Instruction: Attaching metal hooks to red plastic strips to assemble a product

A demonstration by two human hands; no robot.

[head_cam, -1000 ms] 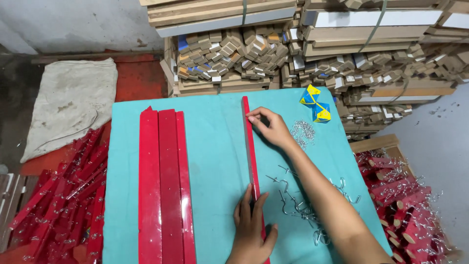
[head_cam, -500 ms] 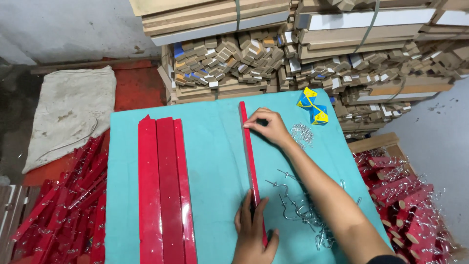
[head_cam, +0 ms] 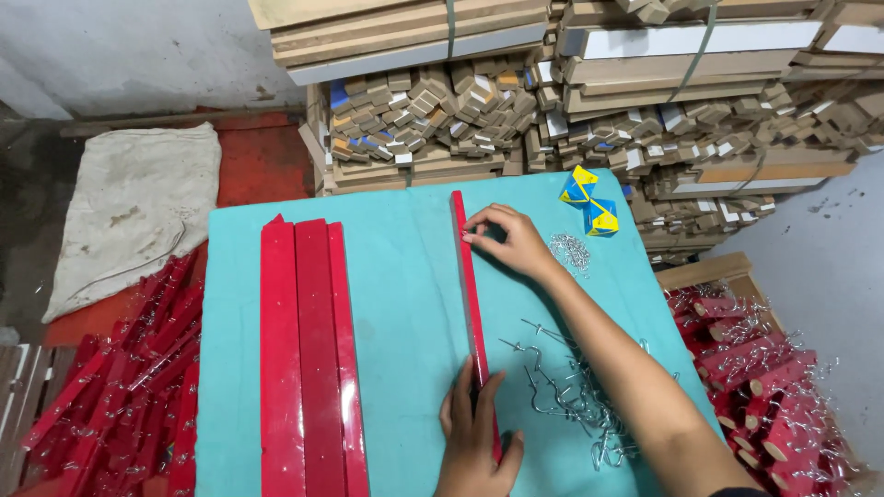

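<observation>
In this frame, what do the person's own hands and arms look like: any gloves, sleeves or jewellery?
Both hands are bare, with no gloves. The right hand leads into a forearm uncovered down to the picture's bottom edge, with no sleeve, watch or bracelet showing. The left hand is seen only to the wrist; no rings are visible on either.

On the teal-covered rectangular table, four long glossy red strips are counted: three lie side by side as a group at the left part of the table, and one single narrow red strip lies apart near its middle. Two hands are seen on that single strip, the left hand at the table's near edge and the right hand toward its far end. Two small yellow-and-blue cardboard boxes are counted at the table's far right corner. One heap of silver wire hooks and one smaller pile of tiny silver metal pieces are found on the table's right part; their pieces cannot be counted. One off-white cloth sack lies left of the table.
</observation>
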